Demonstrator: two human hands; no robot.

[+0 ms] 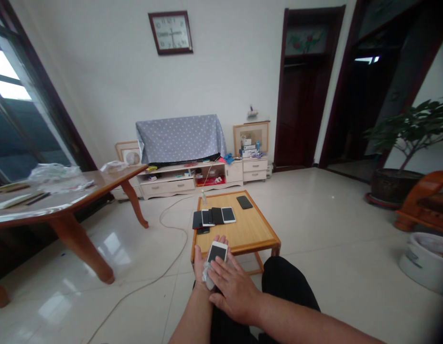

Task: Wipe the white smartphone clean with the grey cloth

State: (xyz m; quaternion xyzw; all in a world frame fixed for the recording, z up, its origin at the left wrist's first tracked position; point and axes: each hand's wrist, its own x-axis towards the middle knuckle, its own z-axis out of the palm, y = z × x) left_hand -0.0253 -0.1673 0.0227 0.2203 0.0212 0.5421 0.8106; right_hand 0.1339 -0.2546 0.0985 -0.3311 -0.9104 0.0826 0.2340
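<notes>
Right hand (234, 289) touching smartphone (217, 252), left hand (200, 265) holding it

white smartphone (217, 252), dark screen up, tilted on the left palm (200, 264), crumpled white cloth (208, 277) at its lower edge

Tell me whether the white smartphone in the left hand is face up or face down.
Face up: the white smartphone lies on the left hand, its black screen showing upward.

Head view, facing forward, down; left hand (201, 270), right hand (235, 291) close below; low wooden table (250, 234) just beyond.
</notes>
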